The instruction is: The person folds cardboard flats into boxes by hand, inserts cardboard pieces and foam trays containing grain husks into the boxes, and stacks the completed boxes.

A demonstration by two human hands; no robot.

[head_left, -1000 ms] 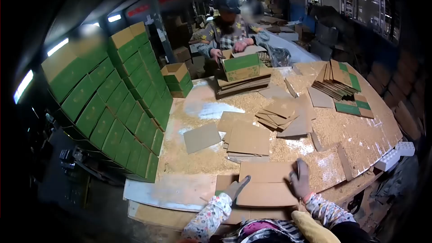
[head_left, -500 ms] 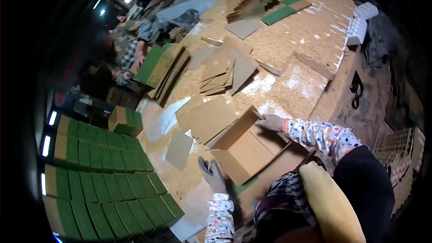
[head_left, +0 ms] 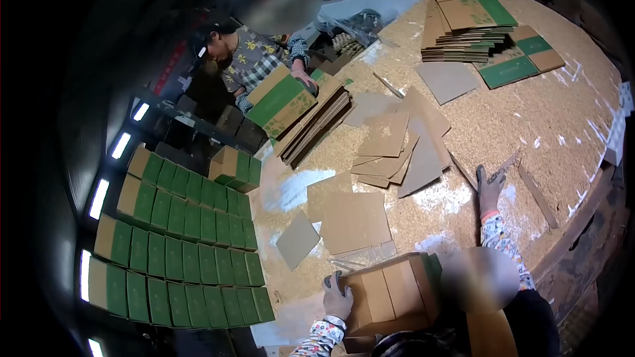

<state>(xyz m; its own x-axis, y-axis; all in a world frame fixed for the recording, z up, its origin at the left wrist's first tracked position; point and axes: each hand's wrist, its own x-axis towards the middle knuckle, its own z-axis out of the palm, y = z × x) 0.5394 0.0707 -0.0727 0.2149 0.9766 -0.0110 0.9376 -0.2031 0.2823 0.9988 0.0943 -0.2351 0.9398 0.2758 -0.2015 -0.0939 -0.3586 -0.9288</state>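
Fingers (head_left: 333, 280) of the left hand (head_left: 338, 302) bend at the left wall of an open box (head_left: 390, 295), touching it near its far corner; whether they close on the wall cannot be told. The box stands at the near edge of the bench (head_left: 489, 116), its open side up and its brown inside in view. To the right and farther out, the right hand (head_left: 491, 193) is stretched over the bench with its fingers parted and nothing in their grasp. It is among thin cardboard strips (head_left: 536, 196), and contact with them is unclear. Both arms wear patterned sleeves (head_left: 329, 330). Just beyond the box lies a brown sheet (head_left: 357, 221), with a grey sheet (head_left: 297, 241) near it on the left. Farther out, more sheets (head_left: 383, 133) overlap in a loose pile. At the far right is a stack of flat boxes (head_left: 466, 43), marked with green. On the far left a co-worker (head_left: 254, 56) has a hand on a tilted green and brown box (head_left: 281, 100), beside a stack of cardboard (head_left: 321, 129). Rows of green boxes (head_left: 188, 254) line the left side of the bench.
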